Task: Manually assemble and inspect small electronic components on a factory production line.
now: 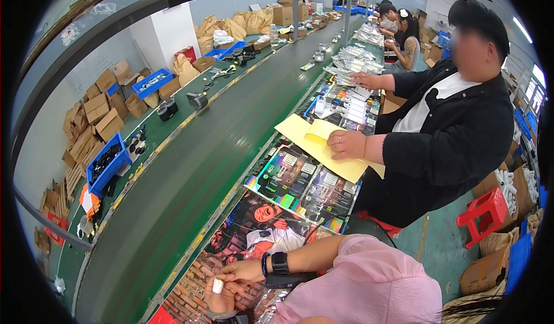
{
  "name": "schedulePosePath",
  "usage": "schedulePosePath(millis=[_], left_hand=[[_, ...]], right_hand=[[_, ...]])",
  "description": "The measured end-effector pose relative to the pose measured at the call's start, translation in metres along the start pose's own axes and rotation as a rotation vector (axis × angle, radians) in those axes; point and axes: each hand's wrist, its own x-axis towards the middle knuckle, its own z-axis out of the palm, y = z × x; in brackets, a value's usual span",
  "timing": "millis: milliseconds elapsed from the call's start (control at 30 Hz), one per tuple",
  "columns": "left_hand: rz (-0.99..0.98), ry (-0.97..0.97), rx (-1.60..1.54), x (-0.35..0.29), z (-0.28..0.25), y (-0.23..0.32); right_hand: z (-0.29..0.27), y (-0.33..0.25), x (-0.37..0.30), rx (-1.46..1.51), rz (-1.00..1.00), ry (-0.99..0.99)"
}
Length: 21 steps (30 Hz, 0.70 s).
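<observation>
Head view: from where I stand, I see a person with pink sleeve [369,272], both hands brought together low over the bench.
Right hand [241,271]: its fingers are bent, and the thumb and fingertips look nearly closed together. Whether they pinch something, I cannot tell.
Left hand [218,302]: it is just beside the right one, its fingers partly curled upward. How tightly they close is not clear to me.
Small white piece [217,286]: it is at the left fingertips, very near the right fingertips. It may be a part held there, or a cover worn on one finger; it is too small to tell.
Step in hand: in my judgement, fine handwork with the fingertips of both hands, around this white piece.
Next move: probably it calls for the left fingers to keep steady, while the right fingertips make a small, gentle adjustment.
Printed cover [193,280]: it lies beneath the fingers, with a brick pattern.
Wristwatch [280,262]: black, behind the right fingers, on that same arm.
Conveyor belt [173,185]: green, running past the fingers, beyond the bench edge.
Co-worker's hand [347,145]: further along the bench from the right fingers, resting on yellow sheet [309,142].
</observation>
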Motion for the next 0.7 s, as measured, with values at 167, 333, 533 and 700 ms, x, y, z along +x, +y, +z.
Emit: schedulePosePath(millis=[167, 333, 533, 700], left_hand=[[-0.006, 0.002, 0.002, 0.0, -0.002, -0.001], [-0.011, 0.006, -0.009, -0.001, -0.004, -0.002], [-0.014, -0.001, -0.007, 0.0, -0.005, -0.002], [-0.015, -0.02, -0.03, 0.001, -0.005, -0.002]], right_hand=[[-0.002, 0.002, 0.001, 0.021, -0.009, -0.019], [0.004, -0.001, -0.003, -0.014, -0.015, -0.024], [0.008, -0.003, -0.002, 0.011, 0.015, 0.039], [0.001, 0.004, 0.003, 0.017, 0.004, 0.058]])
